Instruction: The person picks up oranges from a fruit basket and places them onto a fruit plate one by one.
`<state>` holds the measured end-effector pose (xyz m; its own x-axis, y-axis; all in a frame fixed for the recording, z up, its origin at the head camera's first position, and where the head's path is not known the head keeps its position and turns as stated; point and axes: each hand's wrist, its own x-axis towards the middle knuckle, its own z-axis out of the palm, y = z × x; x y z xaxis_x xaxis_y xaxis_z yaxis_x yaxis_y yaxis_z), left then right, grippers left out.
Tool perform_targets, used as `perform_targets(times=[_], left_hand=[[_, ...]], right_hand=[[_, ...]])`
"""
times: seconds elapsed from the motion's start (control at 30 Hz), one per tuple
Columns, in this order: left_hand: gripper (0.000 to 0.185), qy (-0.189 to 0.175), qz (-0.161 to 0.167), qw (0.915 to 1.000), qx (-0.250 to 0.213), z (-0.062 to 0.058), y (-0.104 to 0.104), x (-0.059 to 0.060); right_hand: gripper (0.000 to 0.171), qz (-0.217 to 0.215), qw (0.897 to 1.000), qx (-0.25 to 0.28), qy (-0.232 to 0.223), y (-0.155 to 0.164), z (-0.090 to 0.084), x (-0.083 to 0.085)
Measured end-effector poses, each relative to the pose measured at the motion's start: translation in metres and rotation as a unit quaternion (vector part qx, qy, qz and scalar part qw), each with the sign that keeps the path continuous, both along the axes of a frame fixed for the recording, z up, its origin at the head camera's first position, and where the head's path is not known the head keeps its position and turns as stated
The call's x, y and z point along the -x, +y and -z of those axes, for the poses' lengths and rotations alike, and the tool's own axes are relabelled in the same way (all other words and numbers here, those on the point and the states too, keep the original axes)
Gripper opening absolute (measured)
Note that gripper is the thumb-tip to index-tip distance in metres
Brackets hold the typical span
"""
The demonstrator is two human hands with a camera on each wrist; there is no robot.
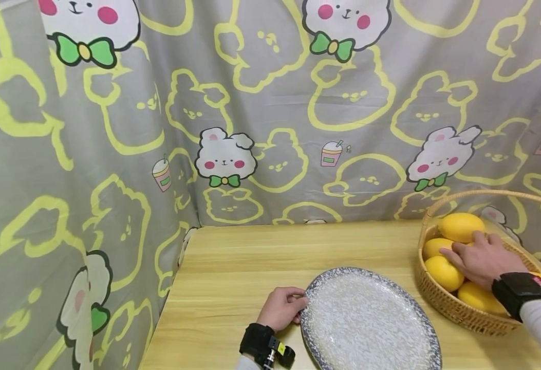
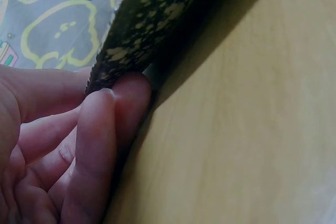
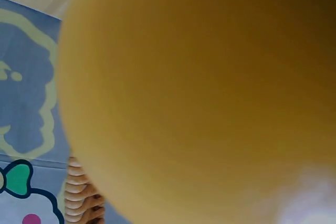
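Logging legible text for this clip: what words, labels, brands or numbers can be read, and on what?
None can be read.
Red tag on the right wrist strap: too small to read.
Yellow tag on the left wrist strap: too small to read.
Curtain: pictures only, rabbits and drink cups, no letters.
Plate, basket, fruit: no markings.

Person, two bare hands. Left hand [image 1: 280,308], lower centre of the head view: black wrist strap carrying a small black device with a yellow mark. Right hand [image 1: 482,258], right edge: wide black wrist strap with a red-and-white tag, above a light grey sleeve.
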<state>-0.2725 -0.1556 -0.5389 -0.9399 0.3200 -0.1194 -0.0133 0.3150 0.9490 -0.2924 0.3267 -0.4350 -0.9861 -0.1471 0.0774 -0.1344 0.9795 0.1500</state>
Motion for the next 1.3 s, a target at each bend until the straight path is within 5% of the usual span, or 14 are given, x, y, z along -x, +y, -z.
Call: perform_targets(times=[0.2, 0.37, 0.63, 1.0, 1.3], left_hand=[[0.036, -0.001, 0.007, 1.0, 0.001, 0.001, 0.004, 0.001], [0.036, 0.001, 0.013, 0.9999, 0.006, 0.001, 0.004, 0.0], [0.036, -0.003, 0.017, 0.9998, 0.012, 0.004, 0.002, -0.001], [0.035, -0.013, 0.017, 0.9998, -0.001, 0.01, -0.002, -0.008], [0.035, 0.003, 0.015, 0.9999, -0.001, 0.003, -0.002, -0.001]], right_hand=[[0.021, -0.055, 0.996, -0.066, 0.037, 0.003, -0.006, -0.005], [0.023, -0.015, 0.999, -0.001, 0.038, 0.002, -0.016, -0.007], [0.02, 0.003, 1.0, 0.013, 0.014, 0.003, -0.024, -0.016], [0.018, -0.017, 0.999, 0.012, 0.049, 0.006, -0.035, -0.027], [0.017, -0.018, 0.998, 0.017, 0.066, 0.0, -0.056, -0.032]])
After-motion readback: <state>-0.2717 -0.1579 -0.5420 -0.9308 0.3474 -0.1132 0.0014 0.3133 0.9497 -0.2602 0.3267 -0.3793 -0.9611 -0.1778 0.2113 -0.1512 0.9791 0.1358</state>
